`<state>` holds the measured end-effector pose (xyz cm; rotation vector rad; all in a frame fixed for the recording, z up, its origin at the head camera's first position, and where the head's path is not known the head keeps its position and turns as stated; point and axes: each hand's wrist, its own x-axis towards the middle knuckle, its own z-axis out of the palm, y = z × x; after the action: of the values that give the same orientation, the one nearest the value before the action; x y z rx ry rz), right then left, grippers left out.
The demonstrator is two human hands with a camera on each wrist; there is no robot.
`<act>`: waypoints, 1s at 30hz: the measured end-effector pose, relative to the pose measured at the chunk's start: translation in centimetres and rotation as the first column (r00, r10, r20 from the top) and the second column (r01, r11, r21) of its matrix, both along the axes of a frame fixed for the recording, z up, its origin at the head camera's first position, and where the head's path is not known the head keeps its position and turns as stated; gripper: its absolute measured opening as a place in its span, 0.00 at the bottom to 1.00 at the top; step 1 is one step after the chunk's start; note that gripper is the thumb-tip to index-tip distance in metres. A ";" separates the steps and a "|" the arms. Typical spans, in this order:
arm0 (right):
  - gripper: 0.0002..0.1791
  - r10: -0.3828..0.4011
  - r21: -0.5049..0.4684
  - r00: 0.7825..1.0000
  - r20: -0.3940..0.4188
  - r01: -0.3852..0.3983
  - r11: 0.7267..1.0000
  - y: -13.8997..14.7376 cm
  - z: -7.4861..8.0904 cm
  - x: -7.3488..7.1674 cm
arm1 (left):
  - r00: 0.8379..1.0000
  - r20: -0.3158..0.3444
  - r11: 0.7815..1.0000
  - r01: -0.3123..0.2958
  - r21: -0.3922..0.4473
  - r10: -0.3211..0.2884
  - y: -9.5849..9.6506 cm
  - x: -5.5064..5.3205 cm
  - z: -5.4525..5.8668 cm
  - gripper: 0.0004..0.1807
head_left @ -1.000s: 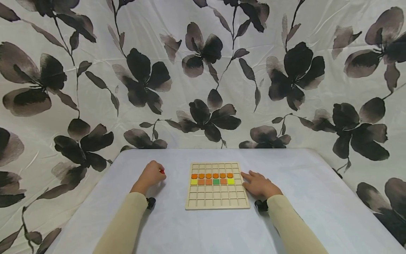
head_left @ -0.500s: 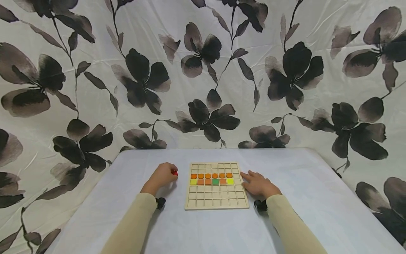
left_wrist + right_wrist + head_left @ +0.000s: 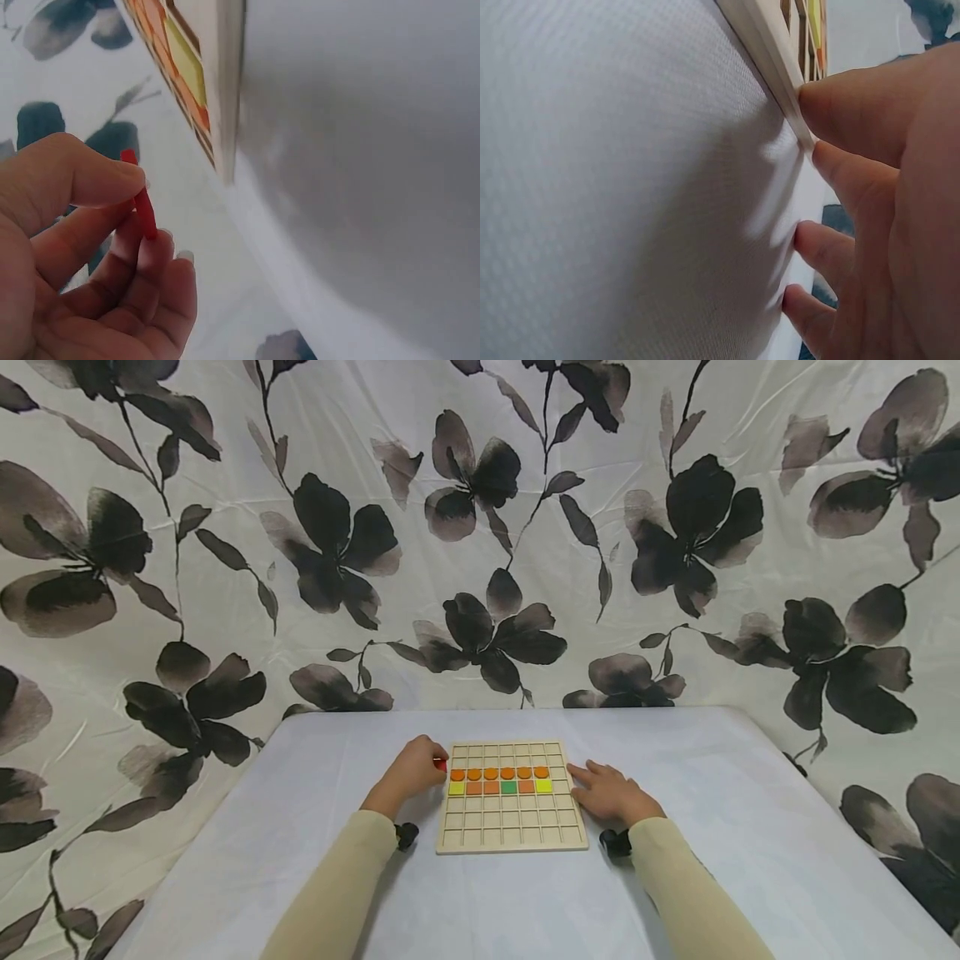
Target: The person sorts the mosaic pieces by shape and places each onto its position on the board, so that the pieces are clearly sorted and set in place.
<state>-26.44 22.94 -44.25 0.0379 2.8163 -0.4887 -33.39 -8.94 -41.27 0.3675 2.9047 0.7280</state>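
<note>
In the head view a pale wooden grid board [image 3: 512, 819] lies on the white table. One row of it holds round orange discs [image 3: 491, 773]; the row nearer me has square tiles in yellow [image 3: 457, 788], orange [image 3: 491, 787] and green [image 3: 509, 787]. At the board's left edge, my left hand [image 3: 408, 772] pinches a thin flat red piece [image 3: 142, 202] between thumb and fingers, seen edge-on in the left wrist view. My right hand [image 3: 613, 794] rests at the right side with fingers spread, thumb and forefinger against the board's edge [image 3: 769, 52].
White cloth [image 3: 510, 910] covers the table under the board and hands. Behind it hangs a pale curtain [image 3: 570, 568] with dark flower prints. A black wrist camera [image 3: 406, 836] sits under the left wrist, another black camera [image 3: 615, 842] under the right.
My left hand has moved right with the red piece, from well out on the table to the board's left edge. The right hand stays at the board.
</note>
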 end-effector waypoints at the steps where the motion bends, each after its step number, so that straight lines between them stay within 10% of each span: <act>1: 0.30 -0.001 0.001 1.000 -0.001 0.001 1.000 0.0 0.0 0.0 | 1.000 0.000 1.000 0.009 0.004 -0.009 0.3 0.1 0.0 0.18; 30: 0.30 0.007 0.003 1.000 -0.007 -0.007 1.000 0.0 0.1 0.2 | 0.975 -0.058 0.975 0.217 0.052 -0.214 6.3 2.2 -0.1 0.16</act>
<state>-26.22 22.90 -44.14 0.0274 2.8232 -0.4837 -31.21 -2.62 -41.39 0.7059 2.8342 0.7784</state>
